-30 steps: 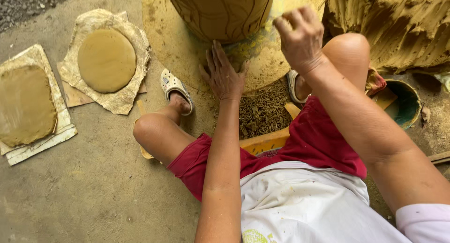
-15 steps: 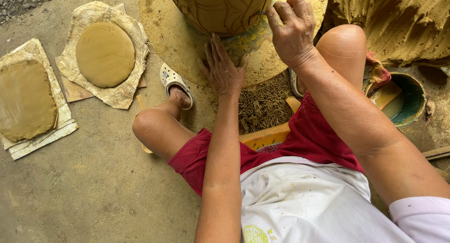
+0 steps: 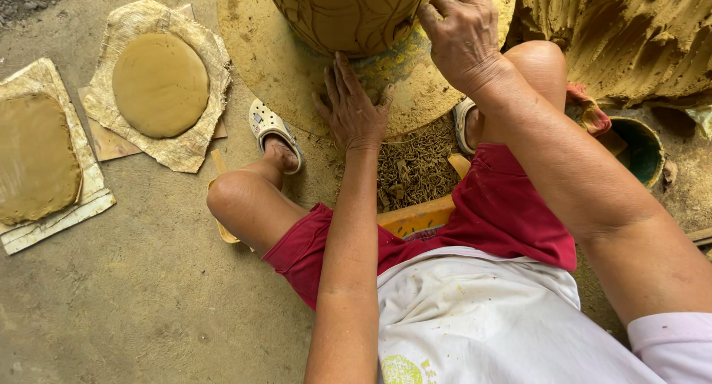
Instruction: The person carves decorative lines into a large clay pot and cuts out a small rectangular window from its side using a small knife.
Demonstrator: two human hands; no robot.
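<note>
A large clay pot (image 3: pixel 345 13) with carved curved lines stands on a round clay-smeared wheel disc (image 3: pixel 267 65). My left hand (image 3: pixel 352 106) lies flat, fingers spread, on the disc at the pot's base. My right hand (image 3: pixel 463 35) is curled with bent fingers against the pot's right side; whether it holds a small tool is hidden. I sit on a low yellow stool (image 3: pixel 415 217) in red shorts, knees apart, feet in pale clogs (image 3: pixel 274 128).
A round clay slab (image 3: pixel 159 84) on sacking and a squarish clay slab (image 3: pixel 33 158) on a board lie at the left on the concrete floor. A big clay mound (image 3: pixel 630 35) rises at upper right, a green bucket (image 3: pixel 638 147) beside it. Clay trimmings (image 3: pixel 419 169) lie under the wheel.
My right hand has dropped from above the pot down against its right side. My left hand stays flat on the disc. The view has shifted slightly downward.
</note>
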